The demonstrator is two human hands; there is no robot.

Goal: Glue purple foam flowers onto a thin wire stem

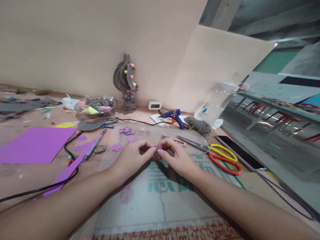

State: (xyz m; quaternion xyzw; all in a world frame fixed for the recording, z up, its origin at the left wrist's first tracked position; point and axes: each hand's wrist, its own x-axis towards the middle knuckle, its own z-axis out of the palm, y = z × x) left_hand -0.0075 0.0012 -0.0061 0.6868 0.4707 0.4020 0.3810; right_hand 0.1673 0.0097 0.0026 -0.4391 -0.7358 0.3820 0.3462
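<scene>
My left hand (137, 155) and my right hand (176, 156) meet over the middle of the printed plastic sheet (136, 206). Between their fingertips they pinch a small purple piece (158, 147); both hands are closed on it. Just left of my left hand lie purple flower cutouts (116, 147), with a small pile of darker purple ones (126, 131) behind them. Scissors with yellow and red handles (224, 159) rest to the right of my right hand. A small pink-handled tool (180, 142) is partly hidden behind my right hand.
At left lie a purple sheet (34, 145), a purple strip (60, 177), a pen (95, 144) and a black cable (34, 190). Behind are a bowl of bits (94, 105), a blue glue gun (173, 117), twine (199, 125) and a bottle (213, 104). A phone (240, 153) sits right.
</scene>
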